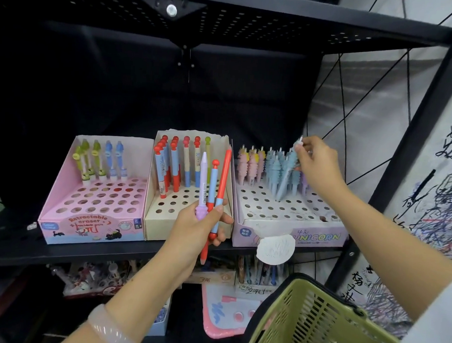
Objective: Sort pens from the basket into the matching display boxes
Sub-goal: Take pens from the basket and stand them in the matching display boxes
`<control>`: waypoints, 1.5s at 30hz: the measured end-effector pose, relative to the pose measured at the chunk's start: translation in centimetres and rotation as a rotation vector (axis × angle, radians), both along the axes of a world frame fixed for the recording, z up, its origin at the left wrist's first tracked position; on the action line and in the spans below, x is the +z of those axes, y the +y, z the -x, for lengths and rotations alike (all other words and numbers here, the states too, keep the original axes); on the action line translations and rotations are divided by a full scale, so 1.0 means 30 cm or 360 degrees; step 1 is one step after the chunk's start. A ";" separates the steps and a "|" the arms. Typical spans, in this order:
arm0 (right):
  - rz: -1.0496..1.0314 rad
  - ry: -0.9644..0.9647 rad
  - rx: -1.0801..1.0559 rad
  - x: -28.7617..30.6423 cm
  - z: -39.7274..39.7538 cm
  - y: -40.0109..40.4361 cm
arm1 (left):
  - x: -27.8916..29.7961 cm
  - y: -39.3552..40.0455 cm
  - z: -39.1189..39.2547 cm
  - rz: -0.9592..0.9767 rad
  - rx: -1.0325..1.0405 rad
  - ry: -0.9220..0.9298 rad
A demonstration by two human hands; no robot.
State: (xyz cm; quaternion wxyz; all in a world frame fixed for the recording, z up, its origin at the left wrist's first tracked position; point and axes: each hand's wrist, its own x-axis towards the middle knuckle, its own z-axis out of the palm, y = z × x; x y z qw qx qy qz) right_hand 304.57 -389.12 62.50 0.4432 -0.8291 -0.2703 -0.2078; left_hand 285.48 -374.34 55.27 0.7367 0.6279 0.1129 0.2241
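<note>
Fingers of my left hand [191,224] curl round three pens: a lilac pen [203,180], a blue pen with a red knob [213,186] and a red pen [220,194], fanned upward before the cream box [160,223]. Left of it stands the pink eraser box [61,190]. Further right, my right hand [318,167] pinches the top of a blue unicorn pen [287,174], its tip in a hole of the unicorn box [317,239]. Lower right hangs the green basket [314,328].

blue pen [284,177] tilted in unicorn box [289,236]
</note>
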 end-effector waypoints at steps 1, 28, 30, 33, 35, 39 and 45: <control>0.0064 -0.0011 -0.0001 0.000 -0.003 0.002 | -0.001 0.001 0.001 0.0001 -0.0001 -0.0001; 0.0693 -0.1400 0.0744 -0.078 0.315 0.229 | 0.015 0.090 0.084 0.0183 0.0133 -0.0057; 0.0504 -0.0998 0.0672 -0.068 0.313 0.262 | 0.017 0.122 0.105 0.0181 0.0210 -0.0069; 0.0010 -0.0163 0.0679 -0.056 0.315 0.332 | 0.012 0.167 0.129 0.0148 0.0300 -0.0028; -0.0255 0.0163 0.0739 -0.057 0.326 0.387 | 0.007 0.189 0.140 0.0140 0.0328 -0.0033; -0.0150 0.0206 0.0703 -0.077 0.347 0.472 | 0.004 0.218 0.165 0.0128 0.0356 -0.0050; 0.0185 0.0062 0.0634 -0.068 0.343 0.539 | 0.000 0.252 0.202 0.0143 0.0380 -0.0060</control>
